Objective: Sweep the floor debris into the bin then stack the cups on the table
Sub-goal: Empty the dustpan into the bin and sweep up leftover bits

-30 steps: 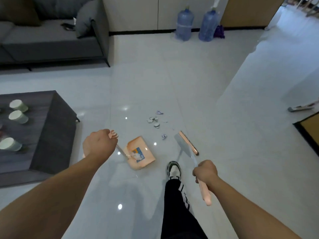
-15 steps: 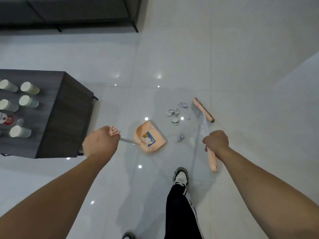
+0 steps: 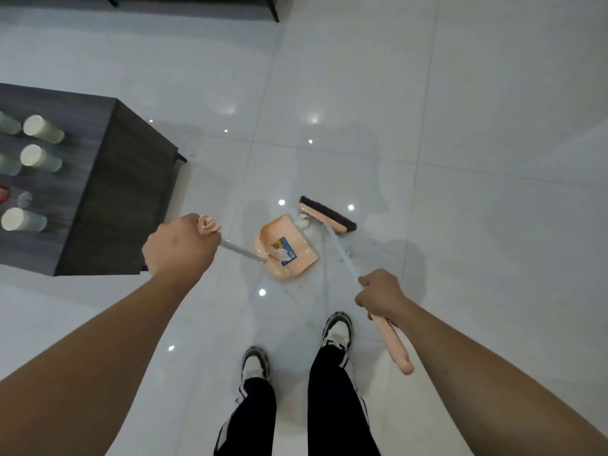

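My left hand grips the long handle of a peach dustpan that rests on the white floor. White paper scraps lie inside the pan. My right hand holds the broom handle; the broom head with dark bristles sits against the pan's far edge. A small clump of debris lies between the bristles and the pan mouth. Several pale green cups stand on the dark table at the left.
My two feet in white sneakers stand just behind the dustpan. A sofa leg shows at the top edge. A small red item lies among the cups. The glossy tile floor stretches to the right.
The broom head has swept left toward the dustpan, pushing the scattered debris to its mouth and into it. The view has tilted further down and my feet have come closer.
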`<act>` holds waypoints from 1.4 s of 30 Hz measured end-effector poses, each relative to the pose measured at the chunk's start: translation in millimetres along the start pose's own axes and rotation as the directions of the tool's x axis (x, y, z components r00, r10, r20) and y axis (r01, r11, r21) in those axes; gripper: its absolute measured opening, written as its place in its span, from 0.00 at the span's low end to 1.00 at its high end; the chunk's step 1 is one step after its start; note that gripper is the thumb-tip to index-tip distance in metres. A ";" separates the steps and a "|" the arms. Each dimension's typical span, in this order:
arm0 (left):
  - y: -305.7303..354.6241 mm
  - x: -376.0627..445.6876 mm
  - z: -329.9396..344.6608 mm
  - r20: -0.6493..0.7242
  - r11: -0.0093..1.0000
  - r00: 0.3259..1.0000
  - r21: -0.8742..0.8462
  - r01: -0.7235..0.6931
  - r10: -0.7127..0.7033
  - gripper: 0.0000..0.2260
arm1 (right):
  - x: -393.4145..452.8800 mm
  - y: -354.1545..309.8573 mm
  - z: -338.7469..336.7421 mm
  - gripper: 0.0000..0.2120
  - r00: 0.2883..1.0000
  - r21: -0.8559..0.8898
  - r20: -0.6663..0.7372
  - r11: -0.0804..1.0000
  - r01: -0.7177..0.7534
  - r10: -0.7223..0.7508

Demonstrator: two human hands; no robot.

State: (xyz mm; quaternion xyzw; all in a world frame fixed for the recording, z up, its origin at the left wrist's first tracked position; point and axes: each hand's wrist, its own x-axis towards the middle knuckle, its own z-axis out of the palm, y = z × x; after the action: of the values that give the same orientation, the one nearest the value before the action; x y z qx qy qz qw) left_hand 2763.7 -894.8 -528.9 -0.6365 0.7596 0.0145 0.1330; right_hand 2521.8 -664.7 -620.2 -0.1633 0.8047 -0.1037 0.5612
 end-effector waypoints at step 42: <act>-121.9 16.2 14.0 0.037 0.987 0.989 -0.085 -0.137 0.141 0.13 | -96.5 -61.9 70.8 0.24 0.998 0.394 0.063 0.918 -0.041 0.018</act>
State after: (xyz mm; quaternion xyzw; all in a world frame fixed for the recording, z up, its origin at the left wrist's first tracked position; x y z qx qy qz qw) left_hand 2882.2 -930.8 -528.0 -0.5865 0.7978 0.0684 0.1217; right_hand 2627.8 -684.2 -539.3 -0.0375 0.7531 -0.2505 0.6072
